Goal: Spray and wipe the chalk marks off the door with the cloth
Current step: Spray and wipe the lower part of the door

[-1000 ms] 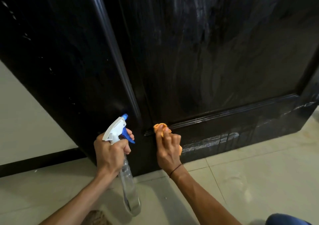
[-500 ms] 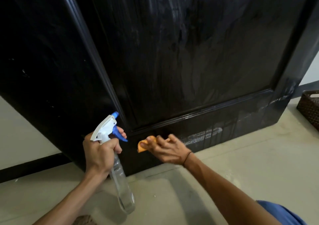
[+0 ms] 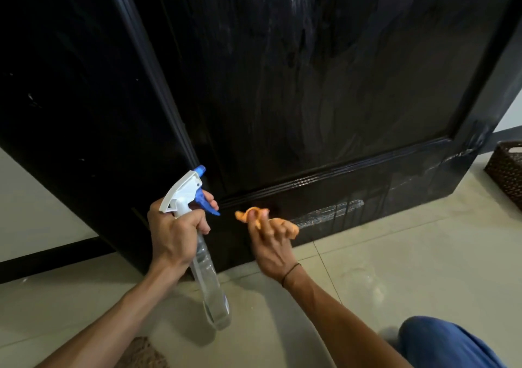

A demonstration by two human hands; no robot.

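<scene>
Head view looks down at the foot of a dark, almost black door (image 3: 324, 99), whose raised panel shows pale streaks and a wet sheen. Low on the bottom rail, a white chalk mark (image 3: 329, 213) runs as a smeared band, with thin drips below it, just right of the right hand. Fainter whitish smears sit farther right near the door's lower corner (image 3: 454, 157). The left hand (image 3: 175, 232) grips the neck of a spray bottle (image 3: 207, 271), fingers curled round it and the forefinger lying on the blue trigger (image 3: 204, 202); the white head and blue nozzle point toward the door, and the clear bottle body hangs down and tilts toward the floor. The right hand (image 3: 269, 243) holds a bunched orange cloth (image 3: 288, 225), fingers curled round it so the fabric pokes out at the thumb side and at the little-finger side. Cloth and fingers are close to the bottom rail, just left of the chalk mark; whether the cloth actually touches the wood cannot be told. A thin dark band (image 3: 291, 273) circles the right wrist. Pale floor tiles (image 3: 395, 268) lie under both arms. A woven brown basket (image 3: 505, 170) stands at the right edge beside the door's corner, a blue trouser knee (image 3: 440, 342) shows at bottom right, and a coarse mat (image 3: 141, 353) edges in at the bottom.
</scene>
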